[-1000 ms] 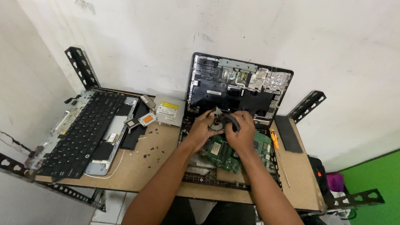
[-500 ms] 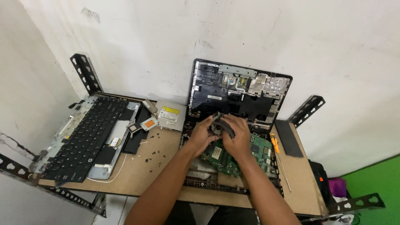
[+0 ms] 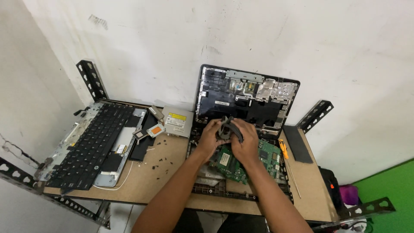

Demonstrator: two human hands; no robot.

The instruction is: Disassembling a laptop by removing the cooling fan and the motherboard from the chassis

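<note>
Both hands meet over the opened laptop: the left hand and the right hand are each curled closed around a small dark grey plastic fan-shaped part, held between them just above the green circuit board. Fingers of both hands wrap the part's edges, thumbs toward its middle. That board sits in the black laptop base tray on the brown wooden table. Behind the hands, a black laptop cover panel with silver metal shielding leans upright against the white wall. An orange-handled screwdriver lies just right of the board, a flat black rectangular strip beyond it. Left of the hands lie a silver optical drive, scattered small black screws, and a detached black keyboard in its silver frame.
</note>
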